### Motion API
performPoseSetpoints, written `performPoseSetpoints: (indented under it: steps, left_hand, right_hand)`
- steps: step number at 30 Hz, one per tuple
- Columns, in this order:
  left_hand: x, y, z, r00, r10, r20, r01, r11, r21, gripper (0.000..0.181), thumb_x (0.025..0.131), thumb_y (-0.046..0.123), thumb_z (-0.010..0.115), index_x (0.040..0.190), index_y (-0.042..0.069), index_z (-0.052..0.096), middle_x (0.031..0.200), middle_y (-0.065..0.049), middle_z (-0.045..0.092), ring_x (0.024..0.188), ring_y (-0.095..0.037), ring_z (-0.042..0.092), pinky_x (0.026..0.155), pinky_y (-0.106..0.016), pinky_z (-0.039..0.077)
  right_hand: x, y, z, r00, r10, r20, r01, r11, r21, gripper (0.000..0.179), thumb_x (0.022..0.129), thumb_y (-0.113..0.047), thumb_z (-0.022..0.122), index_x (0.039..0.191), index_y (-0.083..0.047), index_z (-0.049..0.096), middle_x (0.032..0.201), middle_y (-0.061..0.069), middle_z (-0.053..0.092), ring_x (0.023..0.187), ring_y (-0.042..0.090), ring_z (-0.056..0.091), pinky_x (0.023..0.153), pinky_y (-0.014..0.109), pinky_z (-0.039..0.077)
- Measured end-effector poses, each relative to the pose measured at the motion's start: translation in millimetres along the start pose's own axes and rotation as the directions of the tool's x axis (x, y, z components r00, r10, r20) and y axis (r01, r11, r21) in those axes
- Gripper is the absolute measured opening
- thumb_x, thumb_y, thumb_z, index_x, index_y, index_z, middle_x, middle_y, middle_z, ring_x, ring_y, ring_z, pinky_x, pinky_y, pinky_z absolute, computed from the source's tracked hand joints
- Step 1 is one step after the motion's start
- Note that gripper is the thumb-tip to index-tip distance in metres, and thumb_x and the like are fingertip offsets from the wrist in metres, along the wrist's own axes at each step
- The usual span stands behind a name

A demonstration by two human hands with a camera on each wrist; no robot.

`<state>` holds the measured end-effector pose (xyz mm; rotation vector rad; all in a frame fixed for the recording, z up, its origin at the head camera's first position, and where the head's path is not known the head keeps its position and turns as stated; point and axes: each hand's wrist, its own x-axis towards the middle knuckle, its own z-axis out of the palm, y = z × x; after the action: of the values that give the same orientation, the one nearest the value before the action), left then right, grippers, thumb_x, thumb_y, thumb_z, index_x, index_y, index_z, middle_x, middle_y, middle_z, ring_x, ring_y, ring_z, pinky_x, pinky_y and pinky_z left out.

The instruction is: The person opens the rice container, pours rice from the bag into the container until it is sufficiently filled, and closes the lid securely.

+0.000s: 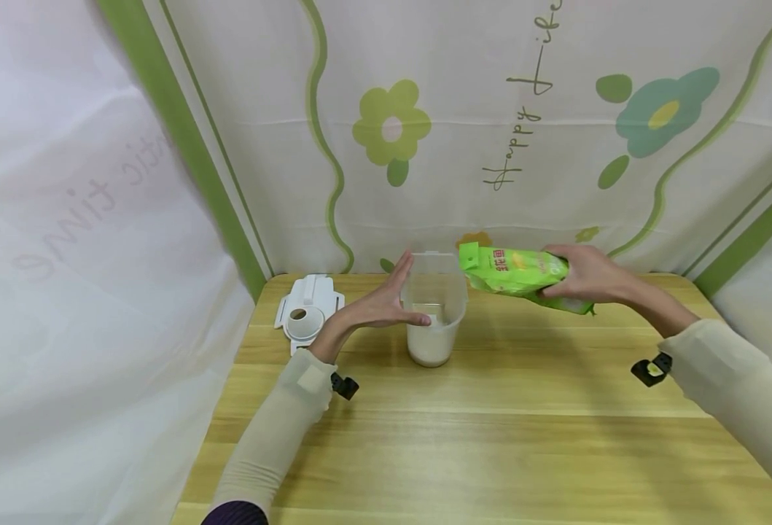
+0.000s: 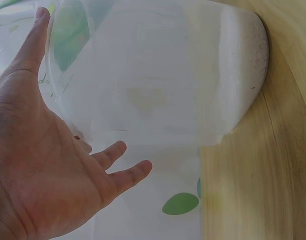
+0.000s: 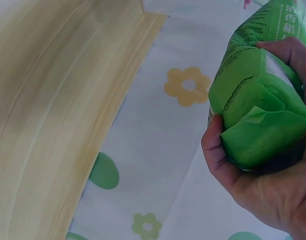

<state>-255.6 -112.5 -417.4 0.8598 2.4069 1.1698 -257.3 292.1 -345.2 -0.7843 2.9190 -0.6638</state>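
Observation:
A tall clear plastic container stands upright on the table, with a layer of white, grainy-looking material in its bottom. My left hand is at the container's left side, fingers spread and mostly straight. Its thumb lies across the near side by the rim, the fingers toward the far side; some fingertips are hidden behind the plastic in the left wrist view. My right hand grips a green printed plastic bag near its right end, fingers and thumb wrapped round it. The bag lies roughly level in the air, its left end right beside the container's rim.
Left of the container, a white plastic lid-like piece with a round opening lies on the wooden table. A white curtain printed with flowers and green lines hangs along the table's back edge and sides.

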Motion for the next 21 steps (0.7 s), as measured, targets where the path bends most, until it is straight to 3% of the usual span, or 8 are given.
performPoseSetpoints:
  steps: [4,11,21]
  left_hand:
    - [0.9,-0.1,0.1,1.000,0.007,-0.003,-0.007,1.000,0.011,0.151,0.072,0.090,0.071,0.167,0.018,-0.021,0.173,0.005,-0.029,0.163,-0.024,-0.014,0.132,-0.053,0.008]
    - [1.8,-0.8,0.4,1.000,0.006,-0.022,-0.004,0.998,0.061,0.159,0.061,0.102,0.062,0.168,0.015,-0.018,0.175,0.003,-0.026,0.163,-0.024,-0.015,0.132,-0.054,0.004]
    - [2.1,-0.7,0.6,1.000,0.006,-0.026,-0.004,0.997,0.075,0.158,0.063,0.102,0.062,0.168,0.015,-0.018,0.175,0.003,-0.026,0.163,-0.023,-0.016,0.131,-0.055,0.004]
  right_hand:
    - [4.3,-5.8,-1.2,1.000,-0.001,0.001,0.001,1.000,-0.003,0.062,0.078,-0.026,0.091,0.130,-0.002,0.067,0.101,0.007,0.071,0.082,0.018,0.057,0.068,0.032,0.047]
    - [12.7,-14.8,-3.1,1.000,-0.009,-0.009,0.009,1.000,-0.015,0.058,0.078,-0.025,0.090,0.127,-0.002,0.068,0.097,0.006,0.069,0.077,0.018,0.054,0.065,0.032,0.044]
    - [25.1,-29.1,-3.8,0.999,0.026,-0.039,-0.027,0.999,-0.024,0.054,0.076,-0.023,0.093,0.120,-0.004,0.069,0.092,0.005,0.066,0.076,0.019,0.053,0.066,0.034,0.043]
